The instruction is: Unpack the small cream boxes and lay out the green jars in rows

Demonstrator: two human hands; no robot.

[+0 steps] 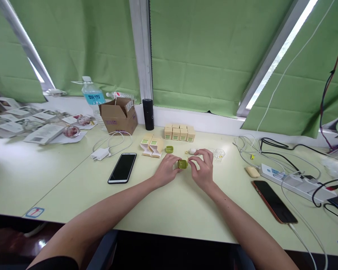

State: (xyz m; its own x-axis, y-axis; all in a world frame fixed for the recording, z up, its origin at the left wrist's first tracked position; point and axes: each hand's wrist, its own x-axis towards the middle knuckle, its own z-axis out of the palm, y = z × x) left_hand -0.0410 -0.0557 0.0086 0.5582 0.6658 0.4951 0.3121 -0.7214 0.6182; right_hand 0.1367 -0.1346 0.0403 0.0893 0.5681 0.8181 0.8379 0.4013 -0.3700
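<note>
My left hand (pixel 166 171) is closed on a small olive-green cup-like case (pixel 182 164), holding its left side between thumb and fingers, with the hollow side facing up. Just to the right, my right hand (pixel 203 169) has thumb and index finger pinched at the case's right edge. Whatever is between those fingertips is too small to make out. A second green case (pixel 169 149) stands behind my left hand. Beyond my right fingers lie a small white piece (pixel 192 151) and clear plastic pieces (pixel 219 154).
Two opened small cartons (pixel 155 146) and several closed ones (pixel 179 132) stand behind. A black phone (pixel 122 168) lies left, another phone (pixel 274 201) right beside a power strip (pixel 295 183) with tangled cables. A cardboard box (pixel 119 118), a bottle (pixel 92 95) and a black cylinder (pixel 148 114) line the back.
</note>
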